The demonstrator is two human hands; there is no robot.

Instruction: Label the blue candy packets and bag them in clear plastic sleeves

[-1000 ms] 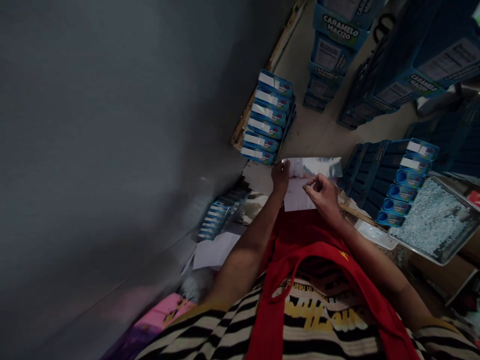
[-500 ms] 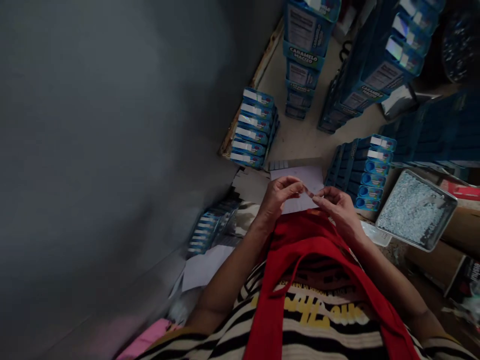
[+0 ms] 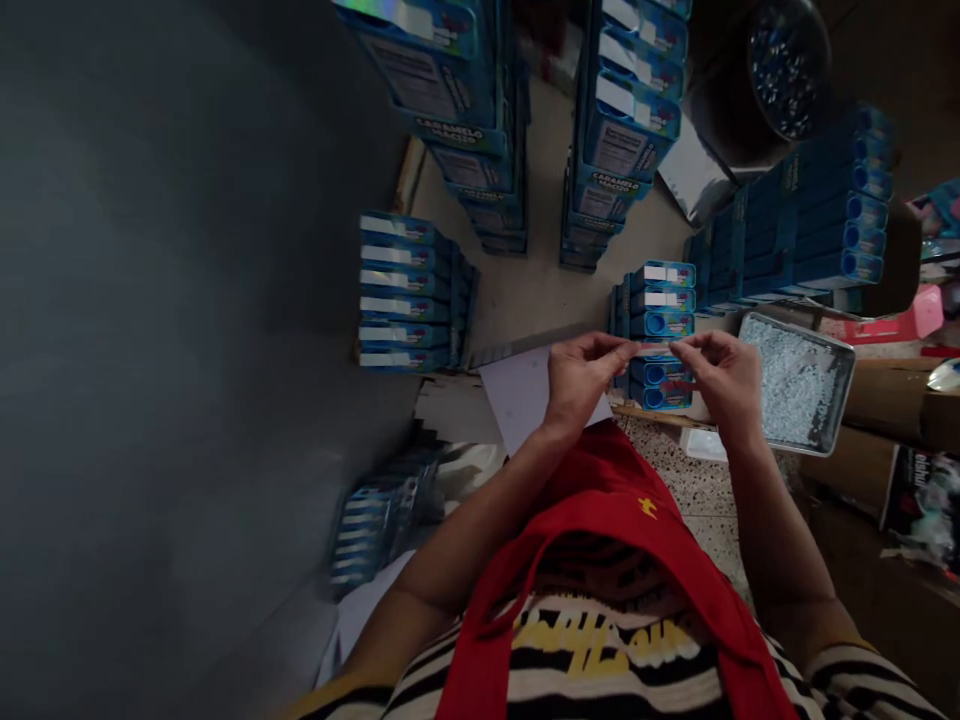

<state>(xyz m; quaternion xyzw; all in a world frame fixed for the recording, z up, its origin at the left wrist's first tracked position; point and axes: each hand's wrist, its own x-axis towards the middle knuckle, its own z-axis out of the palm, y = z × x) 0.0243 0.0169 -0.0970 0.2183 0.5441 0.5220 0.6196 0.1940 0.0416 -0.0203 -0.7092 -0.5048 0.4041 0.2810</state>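
A thin pale strip (image 3: 655,349), perhaps a sticker, is stretched level between my two hands. My left hand (image 3: 579,382) pinches its left end between thumb and fingertips. At the other end, my right hand (image 3: 724,380) pinches it the same way. Behind the strip stands a stack of blue candy boxes (image 3: 664,299); the upper ones carry a white strip on the end, while lower ones show a round opening. A white sheet (image 3: 516,395) lies under my left hand at the table edge.
Taller blue box stacks (image 3: 450,90) rise at the back, with another stack (image 3: 405,290) at the left by the grey wall (image 3: 150,350). On the right are a metal tray of small pale pieces (image 3: 799,385), a bundled row of boxes (image 3: 795,220) and a round container (image 3: 787,70).
My hands have moved right, from above the white sheet to in front of the box stack, and the strip is now pulled straight. The view has turned to the right.
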